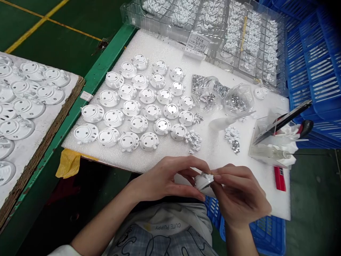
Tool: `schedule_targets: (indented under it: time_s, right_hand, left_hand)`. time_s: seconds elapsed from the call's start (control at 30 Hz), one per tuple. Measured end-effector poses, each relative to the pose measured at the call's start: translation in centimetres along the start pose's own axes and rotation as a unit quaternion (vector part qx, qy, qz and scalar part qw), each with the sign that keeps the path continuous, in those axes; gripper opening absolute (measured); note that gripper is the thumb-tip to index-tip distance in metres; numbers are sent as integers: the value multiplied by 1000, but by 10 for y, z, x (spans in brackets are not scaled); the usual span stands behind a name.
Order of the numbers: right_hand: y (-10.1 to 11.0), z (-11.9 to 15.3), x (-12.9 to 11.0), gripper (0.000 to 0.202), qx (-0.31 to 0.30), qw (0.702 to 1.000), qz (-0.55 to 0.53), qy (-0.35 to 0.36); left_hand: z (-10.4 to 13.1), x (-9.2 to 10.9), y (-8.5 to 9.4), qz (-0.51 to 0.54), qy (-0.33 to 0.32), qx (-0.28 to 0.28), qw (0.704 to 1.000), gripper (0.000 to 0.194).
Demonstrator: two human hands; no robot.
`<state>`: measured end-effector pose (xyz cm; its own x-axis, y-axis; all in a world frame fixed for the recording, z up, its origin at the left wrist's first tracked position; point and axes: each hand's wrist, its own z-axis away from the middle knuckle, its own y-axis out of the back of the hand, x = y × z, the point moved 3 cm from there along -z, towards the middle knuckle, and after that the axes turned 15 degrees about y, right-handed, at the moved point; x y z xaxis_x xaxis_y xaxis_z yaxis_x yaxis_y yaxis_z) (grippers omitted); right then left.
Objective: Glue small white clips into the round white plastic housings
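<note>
Near the front edge of the white foam board (133,156), my left hand (173,177) grips a small round white part (204,181) between thumb and fingers. My right hand (237,188) pinches the same part at its right side; anything tiny between those fingertips is hidden. The part is tilted. Rows of similar round white parts (138,123) with two dark dots lie on the board to the left. Beyond my hands are a pile of small white pieces (194,140), a smaller pile (232,134), and open plastic bags of small metal pieces (209,99). A white nozzle bottle (222,122) lies nearby.
Clear compartment trays (183,30) with white pieces and a paper label (197,44) stand at the back. At right are a clear tool holder (266,142), a red object (280,179) and blue crates (314,71). A green rail (106,58) separates another board of parts (34,142) at left.
</note>
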<state>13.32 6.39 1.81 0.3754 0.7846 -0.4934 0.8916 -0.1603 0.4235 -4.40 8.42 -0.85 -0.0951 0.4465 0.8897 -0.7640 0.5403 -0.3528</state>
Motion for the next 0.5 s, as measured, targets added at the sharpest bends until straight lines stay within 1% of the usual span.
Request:
schedule_targets:
  time_s: [0.27,0.37,0.5]
  right_hand:
    - [1,2,0,31,0,1000,-9,-11]
    - [1,0,0,28,-10,1000,3,-15]
    - [-1,-5,1,24,-21,999,2,-33]
  left_hand:
    - [0,-1,-1,-24,-4,8,1000,34]
    - [0,-1,-1,-26,2,8,1000,33]
    - [2,-4,-3,1,23,20,1000,36]
